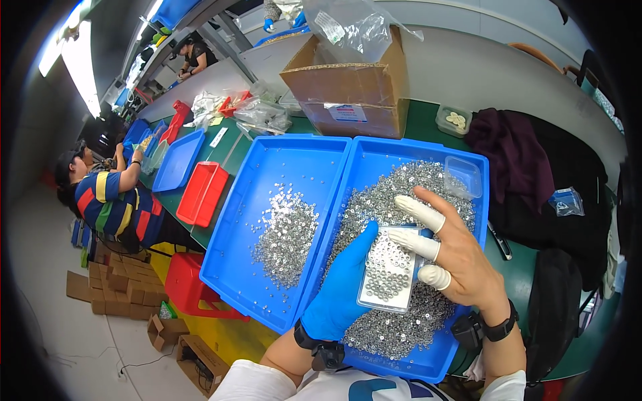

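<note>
My left hand (340, 292), in a blue glove, is closed around a shallow clear plastic box (363, 296). Small silvery ring-shaped metal parts (386, 284) lie loose on the box's white bottom. Over the box's right side reaches my right hand (461, 257), its fingers apart and white finger cots on several of them. One covered fingertip is over the parts in the box; whether it touches them I cannot tell. Beneath both hands, a blue tray (418, 148) holds a big heap of the same metal parts (384, 337).
A second blue tray (227, 257) with a smaller heap adjoins on the left. A clear container (463, 177) lies in the right tray's far corner. Around stand a cardboard box (351, 93), a red bin (202, 194), a cutter (499, 240) and dark cloth (515, 150). Co-workers sit at left.
</note>
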